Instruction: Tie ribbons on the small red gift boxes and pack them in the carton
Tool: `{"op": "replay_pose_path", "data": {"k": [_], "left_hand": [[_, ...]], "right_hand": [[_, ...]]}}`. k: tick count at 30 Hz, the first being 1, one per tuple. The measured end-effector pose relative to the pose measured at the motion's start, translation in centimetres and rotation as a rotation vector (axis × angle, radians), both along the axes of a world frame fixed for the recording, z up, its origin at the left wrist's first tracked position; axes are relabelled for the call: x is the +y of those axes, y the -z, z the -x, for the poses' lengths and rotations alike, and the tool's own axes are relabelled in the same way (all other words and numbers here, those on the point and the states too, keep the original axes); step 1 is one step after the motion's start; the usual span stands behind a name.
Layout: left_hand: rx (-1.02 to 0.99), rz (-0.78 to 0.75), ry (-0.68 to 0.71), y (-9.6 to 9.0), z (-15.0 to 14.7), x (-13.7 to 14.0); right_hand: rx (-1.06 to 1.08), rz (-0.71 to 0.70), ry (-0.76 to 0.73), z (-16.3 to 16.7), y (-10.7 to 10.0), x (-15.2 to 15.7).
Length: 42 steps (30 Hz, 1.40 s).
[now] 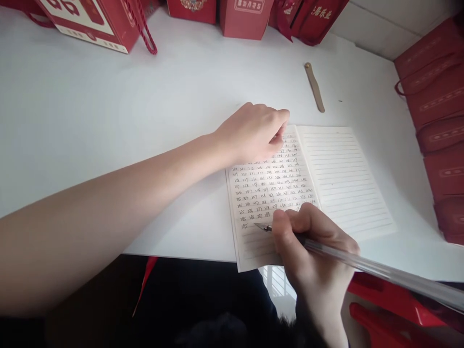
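An open lined notebook (pixel 339 169) lies on the white table, its left page covered in rows of handwritten numbers and its right page bare of writing. My right hand (pixel 315 256) grips a clear-barrelled pen (pixel 373 265). The pen's tip is at the left page, just right of the number that starts the lowest written row. Curled into a loose fist, my left hand (pixel 255 130) rests over the upper left of that page and covers some of the numbers. Nothing shows in its fingers.
A flat tan strip (pixel 314 88) lies beyond the notebook. Red gift boxes (pixel 246 19) line the table's (pixel 90 96) far edge, one with a rope handle (pixel 147 29). More red boxes (pixel 442 130) are stacked at the right. Red items (pixel 395 304) sit below the front edge.
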State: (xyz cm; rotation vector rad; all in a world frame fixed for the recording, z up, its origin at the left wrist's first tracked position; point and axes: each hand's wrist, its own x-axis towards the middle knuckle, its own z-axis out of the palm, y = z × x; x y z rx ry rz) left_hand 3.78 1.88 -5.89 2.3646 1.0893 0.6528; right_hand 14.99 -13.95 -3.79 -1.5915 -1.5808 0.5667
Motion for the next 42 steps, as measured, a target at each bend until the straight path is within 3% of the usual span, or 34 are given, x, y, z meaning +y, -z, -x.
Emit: {"op": "replay_pose_path", "data": {"k": [14, 30, 33, 37, 42], "left_hand": [[0.015, 0.079, -0.03, -0.2, -0.1, 0.0], [0.093, -0.024, -0.037, -0.4, -0.2, -0.2], [0.059, -0.014, -0.03, -0.3, -0.2, -0.2], [-0.005, -0.006, -0.013, -0.1, 0.0, 0.0], [0.022, 0.028, -0.003, -0.1, 0.0, 0.1]], "right_hand": [[-0.034, 0.007, -0.02, 0.1, 0.2, 0.1], [-0.072, -0.017, -0.028, 0.2, -0.1, 0.1], [0.028, 0.013, -0.017, 0.0, 0.0, -0.3], [0.244, 0.028, 0.164, -0.3, 0.2, -1.0], [0.541, 0.005, 0.129, -0.5, 1.0, -0.5]]}}
